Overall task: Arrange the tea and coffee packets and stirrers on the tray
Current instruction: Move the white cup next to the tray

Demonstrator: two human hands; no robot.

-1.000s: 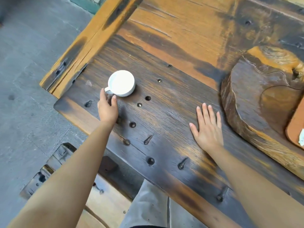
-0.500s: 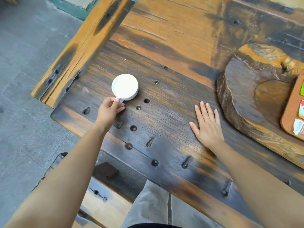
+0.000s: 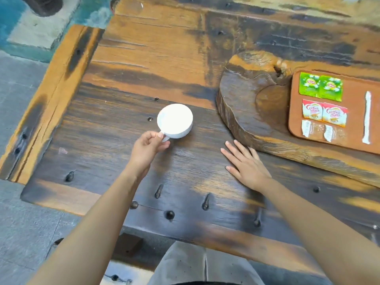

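Observation:
My left hand (image 3: 147, 148) pinches the handle of a white cup (image 3: 174, 120) that stands on the dark wooden table. My right hand (image 3: 245, 164) lies flat and spread on the table, just below the edge of a thick wooden slab (image 3: 246, 103). On that slab sits a brown tray (image 3: 353, 128). The tray holds two green tea packets (image 3: 320, 89), two coffee creamer packets (image 3: 324, 113), two clear sugar packets (image 3: 320, 130) and a white wrapped stirrer (image 3: 367, 117) to their right.
The table (image 3: 144, 58) has metal studs and pegs along its near edge. Its left edge drops to a grey stone floor (image 3: 18, 89). A teal and grey block (image 3: 35, 23) stands beyond the far left corner. My lap shows below the table.
My left hand closed on the cup's handle and brought the cup to the right, closer to the slab. The view swung right, so the tray with its packets came into sight.

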